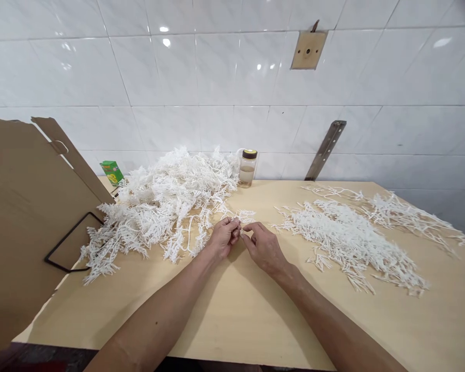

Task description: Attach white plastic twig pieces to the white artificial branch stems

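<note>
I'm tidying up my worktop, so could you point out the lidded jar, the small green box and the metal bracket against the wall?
Lidded jar (247,170): head view, middle of its body.
Green box (112,173): head view, its front face.
Metal bracket (326,150): head view, middle of its strip.

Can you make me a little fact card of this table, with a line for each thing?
Left hand: pinched, seemingly on a white sprig
Right hand: fingertips close to the left's; grip unclear
Left pile: big, white, frilly
Right pile: flatter, white
Jar: dark lid, cloudy liquid, near the wall
Box: green, behind the left pile
Cardboard: brown, far left
Table: light wood colour
</note>
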Tool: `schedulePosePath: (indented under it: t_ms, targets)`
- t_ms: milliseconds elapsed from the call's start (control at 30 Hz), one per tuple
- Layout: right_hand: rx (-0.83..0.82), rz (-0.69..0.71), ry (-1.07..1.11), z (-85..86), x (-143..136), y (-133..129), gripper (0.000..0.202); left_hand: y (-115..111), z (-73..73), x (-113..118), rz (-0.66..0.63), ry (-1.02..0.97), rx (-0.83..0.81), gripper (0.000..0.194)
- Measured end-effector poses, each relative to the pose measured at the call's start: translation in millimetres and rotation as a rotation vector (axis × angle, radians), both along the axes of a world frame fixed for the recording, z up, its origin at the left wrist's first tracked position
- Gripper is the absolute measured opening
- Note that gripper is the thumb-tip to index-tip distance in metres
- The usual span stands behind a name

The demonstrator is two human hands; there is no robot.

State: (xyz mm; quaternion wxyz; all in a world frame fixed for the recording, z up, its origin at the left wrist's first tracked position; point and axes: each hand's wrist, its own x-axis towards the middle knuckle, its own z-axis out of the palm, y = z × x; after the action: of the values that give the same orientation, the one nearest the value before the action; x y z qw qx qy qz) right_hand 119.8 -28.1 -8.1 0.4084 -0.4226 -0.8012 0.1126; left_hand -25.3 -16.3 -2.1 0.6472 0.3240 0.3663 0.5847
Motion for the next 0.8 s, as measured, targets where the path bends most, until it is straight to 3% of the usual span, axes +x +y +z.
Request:
schedulePosePath:
  t_ms: [267,667,800]
  targets:
    - [-0.330,0.042,0.125,5.9,-2.9,-3.3,0.015,0.3,-2.7,-0.1,-0.005,-0.049,-0.011,0.037]
    - [-0.218,0.045,0.096,0.7,-5.6,-2.7,0.015,0.1,-2.6,0.3,0.012,-0.027,-0.012,0.038]
    - [-0.192,-0.019,0.034,-1.3,-4.8,-0.6,0.016,-3.2,-1.6,3.2,-0.034,-0.017,0.005,0.040]
